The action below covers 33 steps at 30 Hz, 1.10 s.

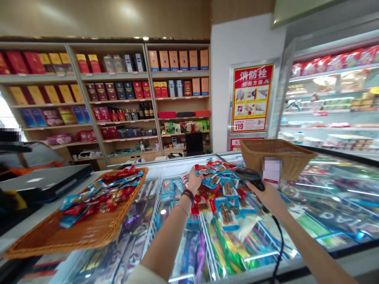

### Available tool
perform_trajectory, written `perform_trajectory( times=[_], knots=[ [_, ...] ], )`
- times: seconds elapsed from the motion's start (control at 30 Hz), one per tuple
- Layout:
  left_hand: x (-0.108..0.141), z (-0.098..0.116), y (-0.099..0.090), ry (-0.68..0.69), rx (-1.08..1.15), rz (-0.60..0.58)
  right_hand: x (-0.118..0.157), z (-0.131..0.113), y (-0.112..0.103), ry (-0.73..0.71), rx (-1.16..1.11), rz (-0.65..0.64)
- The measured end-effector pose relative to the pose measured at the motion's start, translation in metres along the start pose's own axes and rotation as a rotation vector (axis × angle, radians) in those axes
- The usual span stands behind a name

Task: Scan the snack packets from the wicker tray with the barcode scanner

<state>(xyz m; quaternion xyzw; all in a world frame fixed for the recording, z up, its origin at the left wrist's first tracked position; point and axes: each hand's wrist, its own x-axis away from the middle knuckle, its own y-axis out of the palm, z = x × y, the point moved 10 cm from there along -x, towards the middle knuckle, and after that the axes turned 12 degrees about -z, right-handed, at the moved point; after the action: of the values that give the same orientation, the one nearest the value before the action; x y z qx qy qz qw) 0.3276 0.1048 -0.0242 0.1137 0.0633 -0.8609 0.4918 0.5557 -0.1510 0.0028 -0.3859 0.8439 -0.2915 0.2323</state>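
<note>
My right hand [269, 195] grips a black handheld barcode scanner [250, 174], its head pointing left over a pile of small snack packets [229, 185]. A black cord hangs down from the scanner. The packets are red or blue with clear windows, heaped on the glass top of a freezer. At the far left side of the pile, my left hand [194, 182] has its fingers closed at a small snack packet [199, 169]; the fingertips are partly hidden. More of these packets lie in a shallow wicker tray [89, 236] to my left.
A deeper wicker basket [278, 148] with a pale label stands behind the scanner. Frozen goods in wire baskets show through the freezer glass [177, 240]. A dark flat device [53, 179] sits on the left counter. Boxed goods fill the back shelves [118, 75]; a lit display fridge [331, 102] stands right.
</note>
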Motion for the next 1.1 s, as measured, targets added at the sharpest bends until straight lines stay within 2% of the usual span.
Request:
perform_trajectory(
  times=[0.07, 0.13, 0.27, 0.37, 0.47, 0.53, 0.6, 0.7, 0.8, 0.93, 1.1],
  knots=[
    [0.006, 0.011, -0.028, 0.094, -0.289, 0.076, 0.000, -0.004, 0.012, -0.024, -0.016, -0.005],
    [0.017, 0.022, -0.058, 0.179, -0.498, 0.094, 0.000, -0.014, 0.030, -0.052, -0.041, -0.031],
    [0.047, 0.042, -0.136, 0.225, -0.769, 0.125, 0.003, -0.058, 0.081, -0.144, -0.092, -0.132],
    [0.074, 0.060, -0.208, 0.133, -0.948, 0.231, 0.010, -0.103, 0.122, -0.237, -0.132, -0.191],
    [0.103, 0.074, -0.276, -0.039, -1.103, 0.339, 0.020, -0.147, 0.164, -0.312, -0.201, -0.272],
    [0.122, 0.078, -0.312, -0.159, -1.193, 0.371, 0.028, -0.175, 0.187, -0.362, -0.225, -0.299],
    [0.138, 0.074, -0.336, -0.276, -1.284, 0.337, 0.039, -0.199, 0.208, -0.400, -0.233, -0.332],
    [0.151, 0.054, -0.348, -0.415, -1.402, 0.158, 0.055, -0.223, 0.237, -0.431, -0.237, -0.398],
    [0.154, 0.038, -0.341, -0.485, -1.480, 0.015, 0.069, -0.235, 0.257, -0.465, -0.201, -0.409],
    [0.148, 0.039, -0.331, -0.569, -1.594, 0.042, 0.081, -0.237, 0.272, -0.520, -0.120, -0.434],
    [0.142, 0.054, -0.318, -0.496, -1.596, 0.052, 0.084, -0.234, 0.268, -0.532, -0.103, -0.409]
  ],
)
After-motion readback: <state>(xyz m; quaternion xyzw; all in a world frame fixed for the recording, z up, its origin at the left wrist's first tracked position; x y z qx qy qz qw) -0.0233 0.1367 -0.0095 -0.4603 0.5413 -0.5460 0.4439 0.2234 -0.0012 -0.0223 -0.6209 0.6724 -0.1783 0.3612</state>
